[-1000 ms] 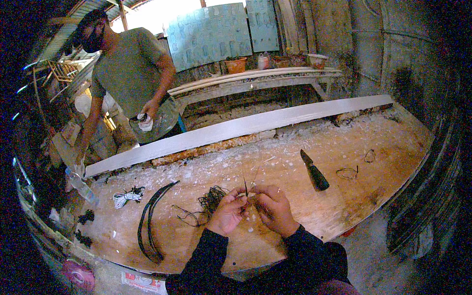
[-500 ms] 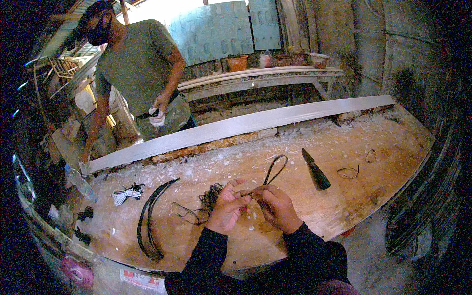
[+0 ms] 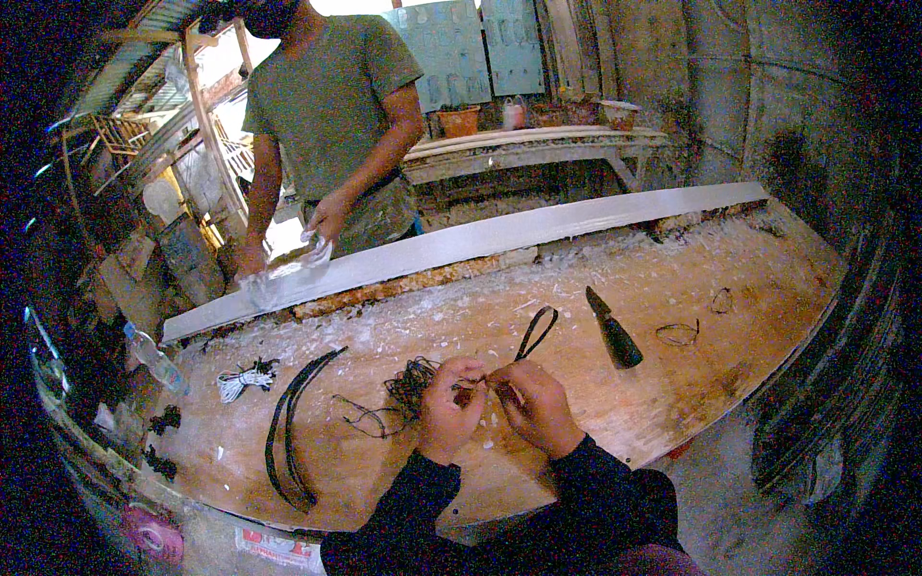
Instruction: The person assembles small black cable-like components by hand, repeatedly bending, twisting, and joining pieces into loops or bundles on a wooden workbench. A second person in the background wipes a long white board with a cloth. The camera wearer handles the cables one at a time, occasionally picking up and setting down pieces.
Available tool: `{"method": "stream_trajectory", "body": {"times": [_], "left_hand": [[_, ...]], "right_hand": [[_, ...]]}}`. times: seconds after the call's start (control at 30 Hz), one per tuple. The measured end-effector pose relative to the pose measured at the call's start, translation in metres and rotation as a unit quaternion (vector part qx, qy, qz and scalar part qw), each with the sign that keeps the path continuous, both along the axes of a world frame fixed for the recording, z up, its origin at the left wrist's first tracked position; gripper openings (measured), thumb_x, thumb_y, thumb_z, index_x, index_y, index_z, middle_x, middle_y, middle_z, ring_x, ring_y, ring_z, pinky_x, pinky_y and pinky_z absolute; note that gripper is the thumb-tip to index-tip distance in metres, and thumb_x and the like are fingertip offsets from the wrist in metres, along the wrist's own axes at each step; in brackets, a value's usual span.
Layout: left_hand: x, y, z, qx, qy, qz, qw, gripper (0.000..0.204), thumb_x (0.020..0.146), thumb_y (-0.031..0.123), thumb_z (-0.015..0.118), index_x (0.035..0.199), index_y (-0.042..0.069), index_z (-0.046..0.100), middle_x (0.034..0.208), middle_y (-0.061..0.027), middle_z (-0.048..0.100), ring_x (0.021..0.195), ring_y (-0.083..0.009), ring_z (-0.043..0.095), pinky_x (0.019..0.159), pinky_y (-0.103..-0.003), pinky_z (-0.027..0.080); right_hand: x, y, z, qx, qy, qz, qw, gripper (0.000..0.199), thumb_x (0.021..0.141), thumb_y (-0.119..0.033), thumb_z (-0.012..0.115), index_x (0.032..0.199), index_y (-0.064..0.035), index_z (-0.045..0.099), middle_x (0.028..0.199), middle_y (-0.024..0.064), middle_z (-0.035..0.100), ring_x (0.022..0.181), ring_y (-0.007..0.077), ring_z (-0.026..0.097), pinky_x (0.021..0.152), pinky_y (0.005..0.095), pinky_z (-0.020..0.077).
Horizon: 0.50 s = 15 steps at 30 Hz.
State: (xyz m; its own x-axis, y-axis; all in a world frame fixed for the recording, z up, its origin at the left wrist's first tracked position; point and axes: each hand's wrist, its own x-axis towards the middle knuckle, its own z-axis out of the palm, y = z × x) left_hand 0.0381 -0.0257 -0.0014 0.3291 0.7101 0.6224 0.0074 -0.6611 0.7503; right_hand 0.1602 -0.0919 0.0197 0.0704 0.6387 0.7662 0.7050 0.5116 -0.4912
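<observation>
My left hand [image 3: 449,411] and my right hand [image 3: 540,409] meet over the wooden tabletop, fingertips pinched together. A thin dark cord [image 3: 536,336] runs up from my right fingers in a narrow loop. Its short end passes between both hands, where the fingers hide most of it. Just behind my left hand lies a tangled bundle of black cord [image 3: 408,386], and loose strands [image 3: 363,417] trail to its left. To the right of my hands rests a short knife-like tool [image 3: 617,336] with a thick dark handle. Beyond it are small thin cord rings [image 3: 679,333].
Curved black strips [image 3: 280,432] lie left, near a white cord bundle [image 3: 246,382] and black clumps [image 3: 161,465]. A plastic bottle [image 3: 154,357] lies at the left edge. Across the table, a person [image 3: 331,125] works along a long white board [image 3: 461,245].
My left fingers have curled in closer to the right hand's pinch on the cord. The person opposite has moved rightward, now with both hands down at the white board.
</observation>
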Motion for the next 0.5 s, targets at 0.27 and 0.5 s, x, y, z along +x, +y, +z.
{"method": "stream_trajectory", "body": {"times": [0.27,0.5], "left_hand": [[0.005,0.0,-0.007,-0.063,-0.083,-0.051,0.993,0.03,0.072,-0.005,0.059,0.098,0.003,0.047,0.094,-0.0079,0.055,0.084,-0.0143,0.056,0.074,-0.024,0.044],[0.005,-0.007,-0.009,-0.056,-0.052,-0.051,0.996,0.035,0.072,-0.006,0.059,0.102,0.005,0.045,0.091,-0.0067,0.058,0.084,-0.0136,0.058,0.069,-0.023,0.047]], "right_hand": [[0.0,0.001,-0.006,-0.072,0.199,0.046,0.976,0.009,0.079,-0.008,0.06,0.082,-0.0017,0.055,0.078,0.0053,0.059,0.073,0.0136,0.057,0.065,0.0264,0.0455],[0.005,0.006,-0.011,-0.168,0.43,0.182,0.868,0.009,0.079,-0.011,0.062,0.08,-0.0062,0.054,0.076,-0.0013,0.056,0.072,0.0092,0.054,0.067,0.0228,0.0441]]}}
